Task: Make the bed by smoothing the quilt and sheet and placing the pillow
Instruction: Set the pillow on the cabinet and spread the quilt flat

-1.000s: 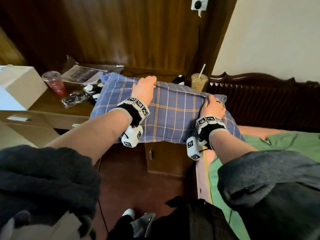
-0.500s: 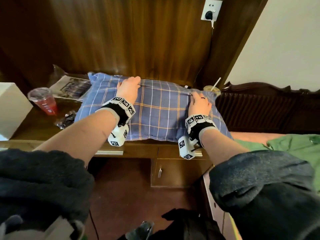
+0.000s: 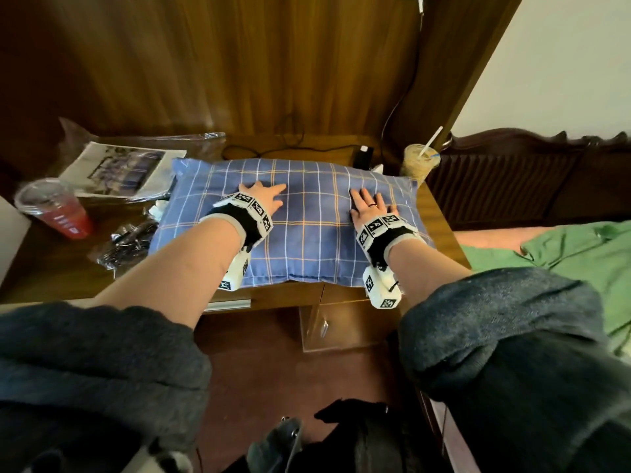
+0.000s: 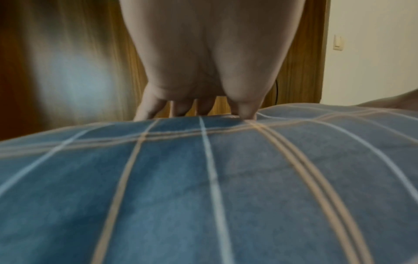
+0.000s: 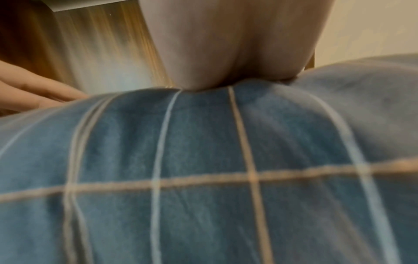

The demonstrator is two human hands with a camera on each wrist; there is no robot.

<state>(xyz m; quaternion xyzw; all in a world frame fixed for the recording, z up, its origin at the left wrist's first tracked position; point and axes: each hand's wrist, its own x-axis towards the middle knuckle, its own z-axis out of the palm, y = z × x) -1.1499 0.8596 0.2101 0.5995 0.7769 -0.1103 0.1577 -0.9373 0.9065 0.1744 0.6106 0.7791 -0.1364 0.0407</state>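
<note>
A blue plaid pillow (image 3: 307, 233) lies flat on the wooden nightstand (image 3: 440, 230), beside the bed. My left hand (image 3: 264, 198) rests palm-down on the pillow's middle with its fingers straight and spread. My right hand (image 3: 368, 204) lies flat on the pillow's right half, fingers straight. In the left wrist view the pillow (image 4: 203, 187) fills the lower frame and my left hand (image 4: 199, 109) touches its crest. In the right wrist view the heel of my right hand (image 5: 226, 71) presses into the pillow (image 5: 203, 169). A green quilt (image 3: 563, 254) lies rumpled on the bed at the right.
On the nightstand stand a red drink cup (image 3: 54, 208), a newspaper (image 3: 119, 169), a black wrapper (image 3: 126, 238), a black charger (image 3: 363, 157) and an iced coffee with a straw (image 3: 420, 162). The dark headboard (image 3: 529, 179) runs behind the bed.
Both hands let go of the pillow's far edge and slid back to its middle, now lying flat. The pillow has settled onto the nightstand.
</note>
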